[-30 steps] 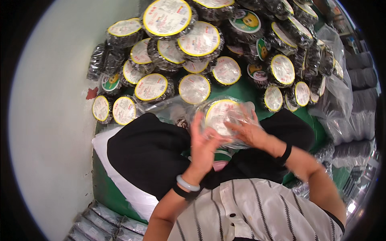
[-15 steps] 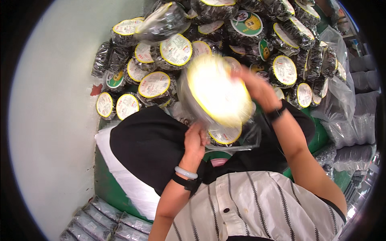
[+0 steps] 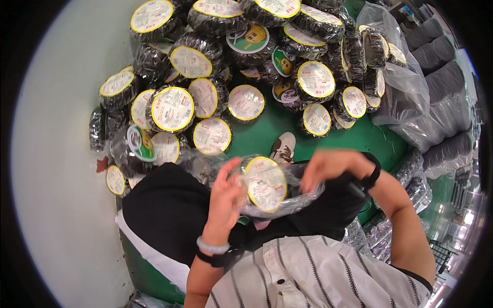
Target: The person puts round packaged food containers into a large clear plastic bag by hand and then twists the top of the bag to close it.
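Note:
My left hand and my right hand both grip a clear plastic bag over my lap. Inside the bag sits a round black pack with a yellow-rimmed white label facing up. My left fingers pinch the bag's left side, and my right fingers hold its right edge. A bracelet and a dark band circle my left wrist, and a black watch sits on the right one. Black trousers lie under the bag.
A big heap of round black packs with yellow-rimmed labels covers the green floor ahead. A shoe rests on the floor. Clear bags of dark stacked goods stand at the right. A pale wall is at the left.
The pack was raised close to the camera half a second ago; now it is back down over my lap inside the bag, with both hands on the bag.

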A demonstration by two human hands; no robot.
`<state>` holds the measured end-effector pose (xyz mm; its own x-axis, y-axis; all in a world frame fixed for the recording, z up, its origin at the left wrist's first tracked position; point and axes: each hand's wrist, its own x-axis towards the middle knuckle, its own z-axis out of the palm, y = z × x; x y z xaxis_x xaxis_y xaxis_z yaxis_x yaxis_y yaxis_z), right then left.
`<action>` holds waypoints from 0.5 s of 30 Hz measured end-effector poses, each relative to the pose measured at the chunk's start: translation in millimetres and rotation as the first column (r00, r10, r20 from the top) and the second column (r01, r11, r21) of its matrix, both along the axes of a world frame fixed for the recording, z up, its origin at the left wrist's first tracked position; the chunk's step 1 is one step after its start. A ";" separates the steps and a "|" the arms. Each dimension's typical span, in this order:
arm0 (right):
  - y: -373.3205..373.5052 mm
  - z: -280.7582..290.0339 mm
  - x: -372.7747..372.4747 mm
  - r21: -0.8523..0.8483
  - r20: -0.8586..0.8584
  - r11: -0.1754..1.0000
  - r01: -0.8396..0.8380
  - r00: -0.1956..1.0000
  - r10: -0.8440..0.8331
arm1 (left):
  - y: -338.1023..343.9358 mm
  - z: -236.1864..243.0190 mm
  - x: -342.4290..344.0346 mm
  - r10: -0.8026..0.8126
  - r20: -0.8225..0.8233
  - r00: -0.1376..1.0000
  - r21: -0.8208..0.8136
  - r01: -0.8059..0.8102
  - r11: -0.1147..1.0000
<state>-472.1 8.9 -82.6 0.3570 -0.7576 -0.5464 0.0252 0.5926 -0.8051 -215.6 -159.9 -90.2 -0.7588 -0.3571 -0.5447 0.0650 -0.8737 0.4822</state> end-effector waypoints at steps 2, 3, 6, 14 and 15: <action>-16.7 -24.3 -97.5 -0.321 -0.458 0.737 0.595 0.584 -0.671 | 11.2 -28.8 26.5 -0.220 0.252 0.942 -0.182 0.269 0.946; -4.8 -67.7 -155.8 -0.369 -0.490 0.422 0.828 0.212 -0.845 | 17.6 -37.9 34.0 -0.318 0.386 0.866 -0.232 0.425 0.875; 17.4 -180.7 -229.9 -0.394 -0.743 0.131 0.910 -0.231 -0.628 | 36.3 -18.7 24.8 -0.081 0.198 0.977 -0.284 0.136 0.949; -1.4 -41.3 -11.1 0.254 0.480 0.512 0.820 0.353 -0.803 | 11.0 -0.5 -13.1 0.024 0.339 0.941 -0.218 0.054 0.974; 7.4 -29.5 26.3 0.226 0.338 0.610 0.759 0.526 -0.780 | 13.9 3.3 -21.3 0.008 0.347 0.938 -0.258 0.087 0.962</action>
<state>-445.9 16.3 -112.1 -0.1780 -0.8160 -0.5500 0.7715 0.2313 -0.5927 -236.9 -145.9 -86.9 -0.5601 -0.4981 -0.6620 -0.1771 -0.7086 0.6831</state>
